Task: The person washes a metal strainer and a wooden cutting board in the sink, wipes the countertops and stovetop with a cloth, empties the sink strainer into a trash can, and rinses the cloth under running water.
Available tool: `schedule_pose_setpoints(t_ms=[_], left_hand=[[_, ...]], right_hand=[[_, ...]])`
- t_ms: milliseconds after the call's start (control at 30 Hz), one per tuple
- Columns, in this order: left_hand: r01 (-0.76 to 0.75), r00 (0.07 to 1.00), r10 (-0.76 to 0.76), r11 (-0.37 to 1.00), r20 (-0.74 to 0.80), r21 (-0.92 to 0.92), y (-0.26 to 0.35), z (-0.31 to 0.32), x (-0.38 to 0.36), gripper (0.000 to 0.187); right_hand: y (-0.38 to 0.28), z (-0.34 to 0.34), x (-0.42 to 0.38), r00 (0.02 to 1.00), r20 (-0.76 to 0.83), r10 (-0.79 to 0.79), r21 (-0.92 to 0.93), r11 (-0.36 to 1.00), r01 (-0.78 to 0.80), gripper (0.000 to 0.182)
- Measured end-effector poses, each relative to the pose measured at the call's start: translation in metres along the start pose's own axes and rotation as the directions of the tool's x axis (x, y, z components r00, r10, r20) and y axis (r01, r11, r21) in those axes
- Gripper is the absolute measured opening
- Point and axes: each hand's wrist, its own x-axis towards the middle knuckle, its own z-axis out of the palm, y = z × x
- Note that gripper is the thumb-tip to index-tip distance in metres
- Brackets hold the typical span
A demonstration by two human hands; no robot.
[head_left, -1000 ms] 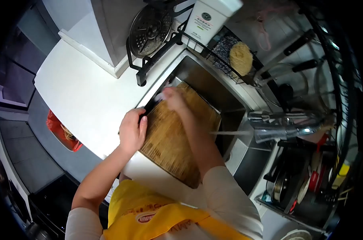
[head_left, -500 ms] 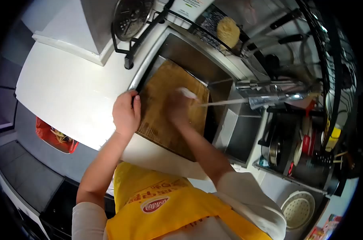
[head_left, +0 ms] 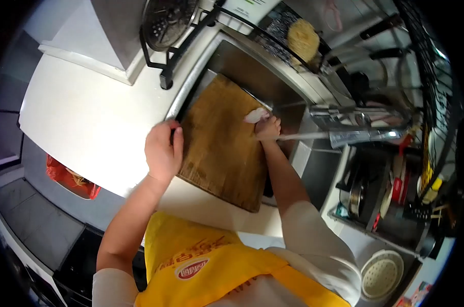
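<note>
A wooden cutting board [head_left: 224, 148] lies tilted across the sink, its lower edge over the counter's front. My left hand [head_left: 164, 150] is closed at the board's left edge, thumb on the near side, its other fingers partly hidden. Near the board's right edge, my right hand [head_left: 268, 128] is closed on a crumpled white and pinkish cloth [head_left: 256, 115], which is pressed to the wood. A stream of water [head_left: 303, 136] runs from the chrome faucet [head_left: 362, 137] to my right wrist.
White counter [head_left: 83, 112] extends to the left. A black rack [head_left: 166, 77] stands behind the sink [head_left: 232, 64], with a tan sponge [head_left: 303, 40] farther right. Pans and utensils fill a drawer-like rack [head_left: 375, 197] at right. A red-lined bin [head_left: 71, 179] sits below left.
My right hand has moved right across the board with the cloth, to the board's right edge and into the water stream. My left hand stays at the left edge.
</note>
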Motion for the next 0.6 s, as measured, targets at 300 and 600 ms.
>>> schedule_pose_setpoints(t_ms=[300,600], left_hand=[[-0.022,1.0,0.021,0.999,0.016,0.03,0.007,0.0,0.001,0.006],[-0.044,0.997,0.042,0.999,0.063,0.026,0.007,-0.003,-0.001,0.007]], right_hand=[[-0.149,0.035,-0.002,0.845,0.008,-0.534,0.781,0.532,0.329,0.026],[-0.027,-0.153,-0.051,0.751,0.38,-0.54,0.757,0.648,0.082,0.03]])
